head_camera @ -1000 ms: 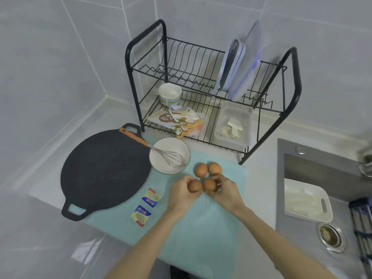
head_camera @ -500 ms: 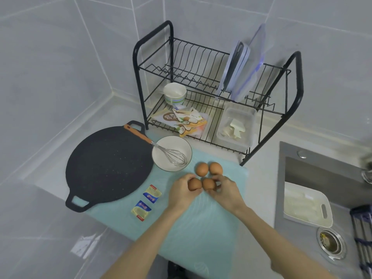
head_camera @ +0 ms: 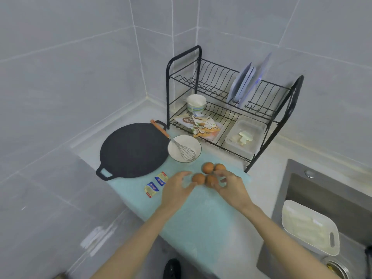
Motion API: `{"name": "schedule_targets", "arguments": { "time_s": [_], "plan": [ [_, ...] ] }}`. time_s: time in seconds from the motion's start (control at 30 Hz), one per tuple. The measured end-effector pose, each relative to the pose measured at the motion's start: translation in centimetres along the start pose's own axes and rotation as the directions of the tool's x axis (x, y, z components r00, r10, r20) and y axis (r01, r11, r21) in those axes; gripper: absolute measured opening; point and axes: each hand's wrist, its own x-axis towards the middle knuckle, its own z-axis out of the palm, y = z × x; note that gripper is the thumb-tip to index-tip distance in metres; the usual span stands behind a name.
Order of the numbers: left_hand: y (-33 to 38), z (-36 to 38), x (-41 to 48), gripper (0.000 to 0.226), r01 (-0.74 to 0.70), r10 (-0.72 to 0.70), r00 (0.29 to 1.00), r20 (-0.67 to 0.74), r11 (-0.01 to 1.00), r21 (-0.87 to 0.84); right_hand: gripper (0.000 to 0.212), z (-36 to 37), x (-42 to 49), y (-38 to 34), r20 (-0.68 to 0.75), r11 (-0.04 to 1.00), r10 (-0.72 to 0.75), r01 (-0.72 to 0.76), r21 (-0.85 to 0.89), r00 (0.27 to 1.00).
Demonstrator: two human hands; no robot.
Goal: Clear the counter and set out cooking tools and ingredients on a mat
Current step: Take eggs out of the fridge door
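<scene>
1. Brown eggs (head_camera: pixel 209 175), four together, lie on the pale green mat (head_camera: pixel 197 218) on the bench, between both hands.
2. The left hand (head_camera: pixel 177 190) has an open grip, fingertips just beside the near-left egg.
3. The right hand (head_camera: pixel 231 187) also has an open grip, fingers spread over the near-right egg.
4. Beyond the grips stands a white bowl (head_camera: pixel 184 148) with a whisk (head_camera: pixel 181 149); left of it lies a black pan (head_camera: pixel 132 150).
5. Two butter packets (head_camera: pixel 156 184) lie left of the left grip.

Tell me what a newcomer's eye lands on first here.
Four brown eggs clustered on the pale blue mat, with the left hand and right hand open on either side of them. Left of those, a big round black griddle pan lies beside a white bowl holding a whisk.
</scene>
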Motion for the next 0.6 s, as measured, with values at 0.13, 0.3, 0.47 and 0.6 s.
{"name": "schedule_targets", "arguments": {
  "time_s": [0.13, 0.3, 0.47, 0.6],
  "plan": [
    [1.4, -1.2, -3.6, 0.034, 0.016, -0.022, 0.991, -0.132, 0.999, -0.042, 0.018, -0.8, -1.9, -1.4, 0.020, 0.987, -0.160, 0.160, 0.016, 0.987],
    [3.0, -3.4, -9.9, 0.027, 0.054, -0.079, 0.937, -0.341, 0.995, -0.081, 0.023, -1.7, -4.9, -3.6, 0.035, 0.951, -0.308, 0.309, -0.012, 0.951],
    [4.4, -6.2, -17.5, 0.026, 0.079, -0.124, 0.856, -0.503, 0.991, -0.111, 0.028, -2.7, -9.1, -7.4, 0.164, 0.907, -0.422, 0.412, 0.094, 0.892],
    [4.7, -8.6, -24.7, 0.028, 0.097, -0.165, 0.740, -0.652, 0.986, -0.139, 0.028, -1.8, -13.7, -11.4, 0.229, 0.814, -0.579, 0.542, 0.208, 0.782]
  ]
}}
